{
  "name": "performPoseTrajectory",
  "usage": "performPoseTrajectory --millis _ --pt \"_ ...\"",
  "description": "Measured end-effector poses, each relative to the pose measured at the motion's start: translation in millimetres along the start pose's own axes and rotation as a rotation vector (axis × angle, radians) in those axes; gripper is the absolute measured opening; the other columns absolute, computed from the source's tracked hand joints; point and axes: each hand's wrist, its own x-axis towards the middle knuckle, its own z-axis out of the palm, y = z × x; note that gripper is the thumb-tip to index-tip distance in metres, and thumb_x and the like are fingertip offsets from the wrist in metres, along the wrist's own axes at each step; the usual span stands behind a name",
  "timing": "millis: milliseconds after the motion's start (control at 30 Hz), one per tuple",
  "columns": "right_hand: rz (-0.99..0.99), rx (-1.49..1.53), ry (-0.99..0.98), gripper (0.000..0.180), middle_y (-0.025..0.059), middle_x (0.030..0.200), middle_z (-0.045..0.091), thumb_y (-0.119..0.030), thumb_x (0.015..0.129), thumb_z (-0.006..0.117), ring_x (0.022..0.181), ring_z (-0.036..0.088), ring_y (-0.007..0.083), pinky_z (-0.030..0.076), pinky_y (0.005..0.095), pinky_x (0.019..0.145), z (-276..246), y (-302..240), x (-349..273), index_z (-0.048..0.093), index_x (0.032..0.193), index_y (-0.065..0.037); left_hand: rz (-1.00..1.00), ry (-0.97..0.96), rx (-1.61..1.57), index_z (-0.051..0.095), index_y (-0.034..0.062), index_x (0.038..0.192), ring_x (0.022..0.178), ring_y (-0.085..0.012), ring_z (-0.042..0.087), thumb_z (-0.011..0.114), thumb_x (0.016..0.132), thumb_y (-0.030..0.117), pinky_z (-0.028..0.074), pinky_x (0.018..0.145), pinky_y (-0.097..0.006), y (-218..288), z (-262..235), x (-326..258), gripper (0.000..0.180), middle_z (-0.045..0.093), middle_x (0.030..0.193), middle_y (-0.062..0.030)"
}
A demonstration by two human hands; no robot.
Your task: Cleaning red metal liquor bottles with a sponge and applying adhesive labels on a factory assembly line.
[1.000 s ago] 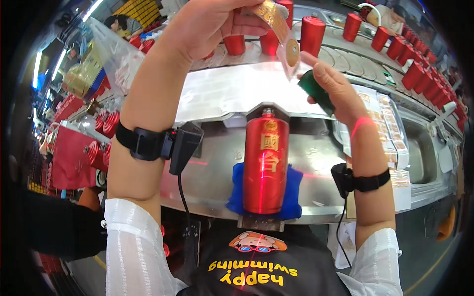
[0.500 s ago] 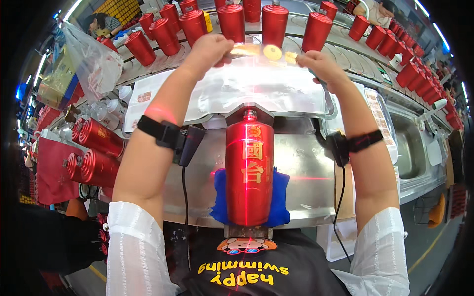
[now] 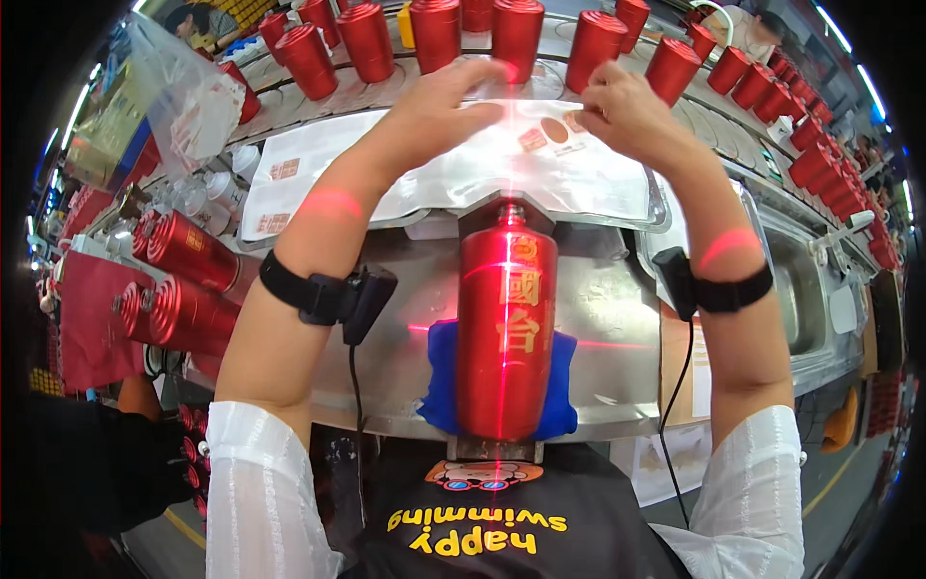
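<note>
A red metallic bottle with gold characters lies lengthwise on a blue cradle at the front of the steel bench, crossed by red laser lines. Beyond its neck, a white label sheet lies in a shallow tray, with a round brown sticker and small square ones on it. My left hand reaches over the sheet, fingers stretched out, tips touching it. My right hand rests on the sheet's far right part with bent fingers; whether it pinches anything is hidden. Both wrists wear black bands.
Rows of upright red bottles stand along the back and curve off to the right. More red bottles lie stacked at the left, under a clear plastic bag. A steel sink sits to the right.
Both hands have come down from holding a gold label strip and a round sticker in the air onto the label sheet. The bottle stays in its cradle.
</note>
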Motion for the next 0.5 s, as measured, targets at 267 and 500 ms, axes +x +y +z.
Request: performPoseTrajectory --millis 267,500 --pt "-0.205 0.316 0.055 0.019 0.012 0.1 0.056 -0.015 0.088 0.061 0.089 0.053 0.0228 0.043 0.033 0.076 -125 -88 -65 0.058 0.079 0.001 -0.067 -0.478 -0.554 0.064 0.0019 0.104 0.099 -0.011 0.057 0.065 0.086 0.018 0.043 0.089 -0.026 86 -36 -21 0.024 0.064 0.101 -0.0041" --pt "0.048 0.927 0.03 0.016 0.015 0.105 0.056 -0.009 0.085 0.065 0.092 0.056 0.0211 0.043 0.0299 0.075 -87 -137 -186 0.058 0.075 0.001 -0.319 -0.599 -0.68 0.062 0.0015 0.094 0.071 -0.0057 0.052 0.064 0.089 0.012 0.043 0.063 -0.022 132 -22 -138 0.011 0.058 0.08 0.0012"
